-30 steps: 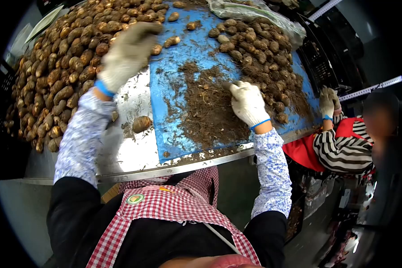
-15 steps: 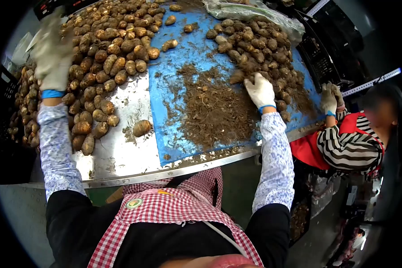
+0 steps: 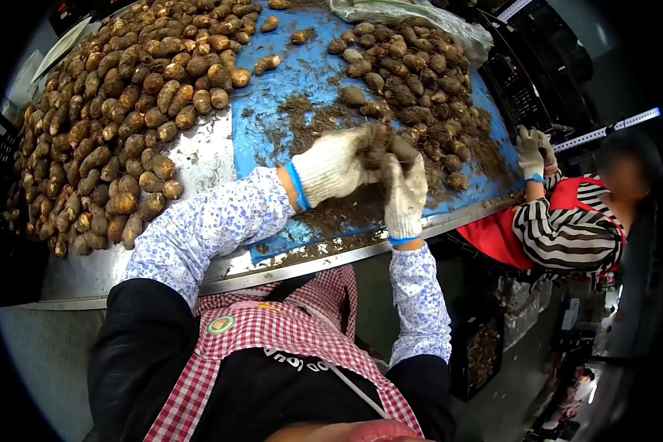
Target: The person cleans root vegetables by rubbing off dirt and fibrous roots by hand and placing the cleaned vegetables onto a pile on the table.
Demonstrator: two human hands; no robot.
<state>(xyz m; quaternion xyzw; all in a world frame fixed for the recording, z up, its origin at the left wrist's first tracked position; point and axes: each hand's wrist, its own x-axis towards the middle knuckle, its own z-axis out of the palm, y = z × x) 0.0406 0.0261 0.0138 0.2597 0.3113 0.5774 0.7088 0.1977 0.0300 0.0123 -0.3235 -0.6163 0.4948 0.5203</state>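
Over the blue sheet point(image 3: 272, 110), my left hand point(image 3: 339, 166) and my right hand point(image 3: 407, 191) meet, both in white knit gloves. Their fingers are closed round a brown hairy tuber point(image 3: 399, 150), which the gloves partly cover. Beneath them lies loose soil and root fibre point(image 3: 346, 217). A pile of dark, hairy tubers point(image 3: 420, 81) sits just beyond my right hand. On the left, a large heap of cleaner brown tubers point(image 3: 118, 125) spreads over the metal tabletop point(image 3: 202, 155).
At the right, a co-worker in striped sleeves point(image 3: 567, 236) has gloved hands point(image 3: 534, 155) near the table's corner. Black crates point(image 3: 516, 81) stand along the right side. Clear plastic point(image 3: 449, 26) lies at the far edge. The metal rim point(image 3: 331, 261) runs before my apron.
My left hand has come from over the left heap to meet my right hand, which moved slightly nearer. The single tuber on the metal near the blue sheet is no longer visible there.
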